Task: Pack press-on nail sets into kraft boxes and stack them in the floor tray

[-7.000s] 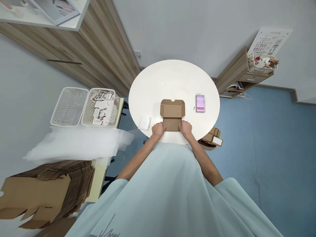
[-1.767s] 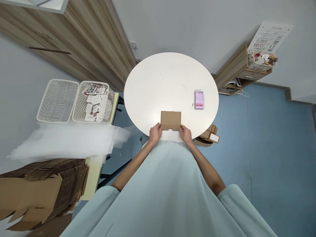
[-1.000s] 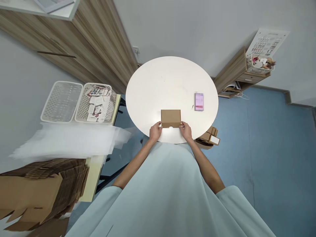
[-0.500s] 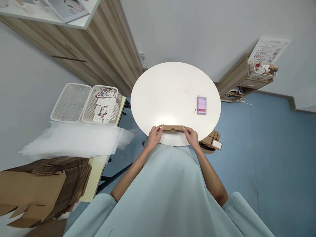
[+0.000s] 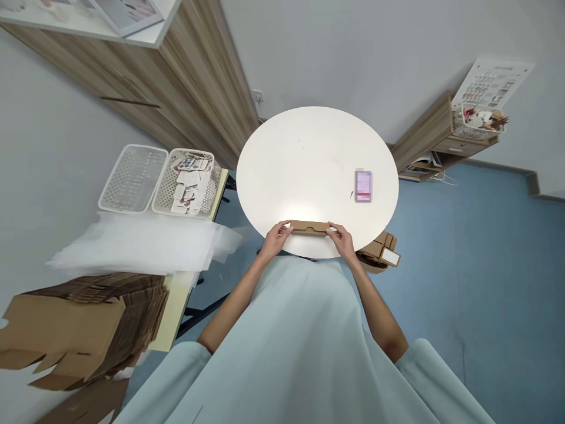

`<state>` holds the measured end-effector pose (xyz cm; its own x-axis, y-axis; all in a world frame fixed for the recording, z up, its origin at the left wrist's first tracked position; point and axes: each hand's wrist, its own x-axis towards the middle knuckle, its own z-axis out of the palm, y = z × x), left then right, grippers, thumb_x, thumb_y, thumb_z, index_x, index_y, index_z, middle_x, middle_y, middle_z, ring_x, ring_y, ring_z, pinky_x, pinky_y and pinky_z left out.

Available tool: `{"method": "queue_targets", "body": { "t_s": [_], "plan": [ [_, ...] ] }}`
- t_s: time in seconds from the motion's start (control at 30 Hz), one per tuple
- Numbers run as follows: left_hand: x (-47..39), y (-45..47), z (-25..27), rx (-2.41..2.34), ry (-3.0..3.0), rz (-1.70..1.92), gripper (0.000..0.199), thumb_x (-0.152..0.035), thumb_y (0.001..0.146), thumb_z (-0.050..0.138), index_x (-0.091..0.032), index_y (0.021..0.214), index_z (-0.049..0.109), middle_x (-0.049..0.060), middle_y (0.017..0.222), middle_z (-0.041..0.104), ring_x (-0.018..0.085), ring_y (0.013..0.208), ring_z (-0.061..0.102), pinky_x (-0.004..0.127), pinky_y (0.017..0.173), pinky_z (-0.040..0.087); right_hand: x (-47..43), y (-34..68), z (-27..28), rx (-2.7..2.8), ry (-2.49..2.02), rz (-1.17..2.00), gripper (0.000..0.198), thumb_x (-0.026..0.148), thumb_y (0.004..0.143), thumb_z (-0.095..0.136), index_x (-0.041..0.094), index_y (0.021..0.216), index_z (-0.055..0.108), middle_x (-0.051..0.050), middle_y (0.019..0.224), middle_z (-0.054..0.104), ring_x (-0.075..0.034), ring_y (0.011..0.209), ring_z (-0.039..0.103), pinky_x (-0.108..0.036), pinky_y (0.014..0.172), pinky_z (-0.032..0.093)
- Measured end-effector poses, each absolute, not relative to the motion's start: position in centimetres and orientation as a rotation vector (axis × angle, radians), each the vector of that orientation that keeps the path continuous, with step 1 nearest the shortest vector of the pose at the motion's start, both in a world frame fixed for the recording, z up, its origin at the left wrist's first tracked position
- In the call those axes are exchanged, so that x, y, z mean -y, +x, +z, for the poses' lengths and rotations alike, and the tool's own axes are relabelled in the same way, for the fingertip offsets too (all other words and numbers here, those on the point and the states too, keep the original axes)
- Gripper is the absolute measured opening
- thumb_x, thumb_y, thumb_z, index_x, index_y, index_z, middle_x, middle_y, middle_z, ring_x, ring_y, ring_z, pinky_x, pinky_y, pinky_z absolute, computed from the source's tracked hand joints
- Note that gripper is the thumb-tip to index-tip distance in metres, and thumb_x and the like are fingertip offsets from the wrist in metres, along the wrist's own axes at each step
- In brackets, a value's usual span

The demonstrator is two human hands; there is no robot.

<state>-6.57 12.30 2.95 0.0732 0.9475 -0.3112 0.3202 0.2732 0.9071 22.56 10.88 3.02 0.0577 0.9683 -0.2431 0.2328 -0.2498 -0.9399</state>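
1. Fingers of the left hand (image 5: 277, 236) and the right hand (image 5: 341, 238) pinch the two ends of the cardboard box (image 5: 309, 228) — fingertips curled over its top edge, thumbs hidden behind it.
2. One second ago the box showed its broad brown face to the camera; half a second ago it had already tipped over, and now only a thin strip with a small notch shows.
3. It sits at the near edge of the round white table (image 5: 309, 153), closed up — the folding looks finished, and both hands only steady it.
4. Farther out, the pink phone (image 5: 363, 185) lies where it lay before.
5. Beyond the table's right rim, small finished boxes (image 5: 378, 250) are stacked low; at far left, the white baskets (image 5: 161, 179) and flat cardboard blanks (image 5: 83, 330).
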Motion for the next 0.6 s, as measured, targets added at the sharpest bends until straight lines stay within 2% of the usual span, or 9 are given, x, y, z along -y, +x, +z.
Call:
{"method": "queue_targets", "body": {
  "t_s": [0.17, 0.37, 0.6],
  "plan": [
    [-12.6, -6.6, 2.7, -1.444, 1.272, 0.742, 0.048, -0.059, 0.094, 0.068, -0.025, 0.13, 0.068, 0.004, 0.096, 0.07, 0.022, 0.095, 0.069, 0.034, 0.087, 0.056, -10.9, 22.6, 2.2, 1.246, -1.578, 1.24, 0.062, 0.071, 0.09, 0.073, 0.025, 0.132, 0.078, -0.013, 0.136, 0.072, -0.025, 0.096, 0.072, -0.045, 0.095, 0.06],
    [-12.6, -6.4, 2.2, -1.483, 1.251, 0.74, 0.047, -0.057, 0.091, 0.071, -0.025, 0.126, 0.067, 0.004, 0.098, 0.069, 0.022, 0.094, 0.07, 0.036, 0.087, 0.057, -10.7, 22.1, 1.2, 1.183, -1.587, 1.274, 0.069, 0.075, 0.087, 0.07, 0.025, 0.135, 0.074, -0.015, 0.143, 0.069, -0.023, 0.09, 0.074, -0.043, 0.089, 0.062],
    [-12.4, -5.8, 1.5, -1.464, 1.136, 0.787, 0.054, -0.057, 0.091, 0.071, -0.023, 0.131, 0.063, 0.014, 0.128, 0.072, 0.025, 0.11, 0.073, 0.041, 0.096, 0.06, -11.2, 21.8, 0.5, 1.192, -1.591, 1.298, 0.067, 0.072, 0.091, 0.067, 0.025, 0.139, 0.071, -0.013, 0.139, 0.07, -0.022, 0.09, 0.073, -0.041, 0.091, 0.061]
  ]
}}
